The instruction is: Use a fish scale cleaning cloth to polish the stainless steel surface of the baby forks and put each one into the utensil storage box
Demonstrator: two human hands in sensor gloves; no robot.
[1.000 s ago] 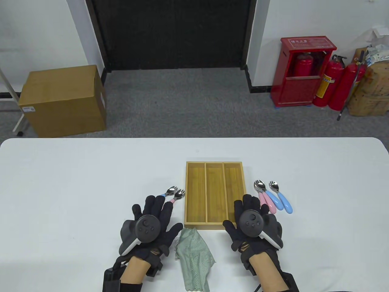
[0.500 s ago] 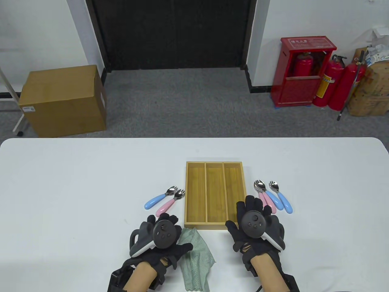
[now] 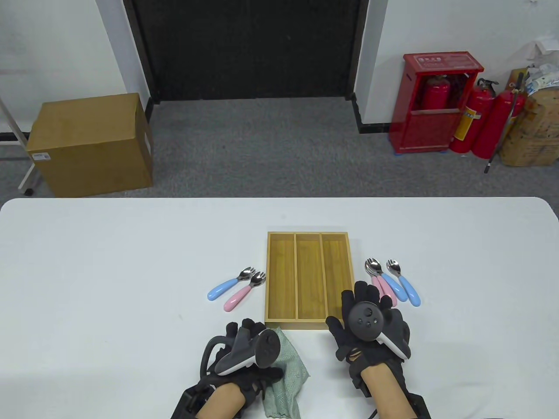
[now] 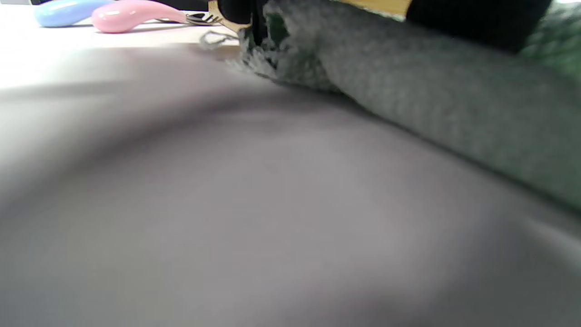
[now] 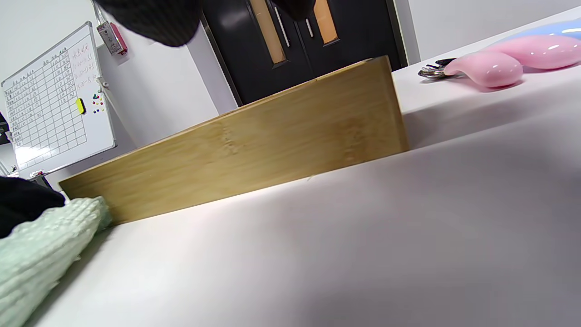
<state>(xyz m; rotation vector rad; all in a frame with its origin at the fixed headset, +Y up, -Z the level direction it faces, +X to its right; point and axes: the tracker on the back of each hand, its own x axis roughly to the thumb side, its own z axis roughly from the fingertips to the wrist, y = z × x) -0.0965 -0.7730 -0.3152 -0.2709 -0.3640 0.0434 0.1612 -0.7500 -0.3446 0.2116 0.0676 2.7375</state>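
Observation:
A three-slot wooden storage box (image 3: 266, 279) stands mid-table with nothing in it; its wall (image 5: 249, 159) fills the right wrist view. Left of the box lie a blue-handled fork (image 3: 225, 288) and a pink-handled fork (image 3: 240, 294), both also in the left wrist view (image 4: 63, 10) (image 4: 131, 13). Several more forks (image 3: 393, 283) lie right of the box. The green fish scale cloth (image 3: 286, 375) lies near the front edge. My left hand (image 3: 251, 345), rolled on its side, pinches the cloth's left edge (image 4: 431, 91). My right hand (image 3: 358, 305) rests flat at the box's near right corner, holding nothing.
The white table (image 3: 109, 262) stretches wide on both sides. On the floor beyond its far edge stand a cardboard box (image 3: 91, 144) and a red fire extinguisher cabinet (image 3: 432, 109) with extinguishers beside it.
My left hand pulled back from the two left forks, uncovering their handles, and turned on its side onto the cloth. The right hand slid slightly toward me.

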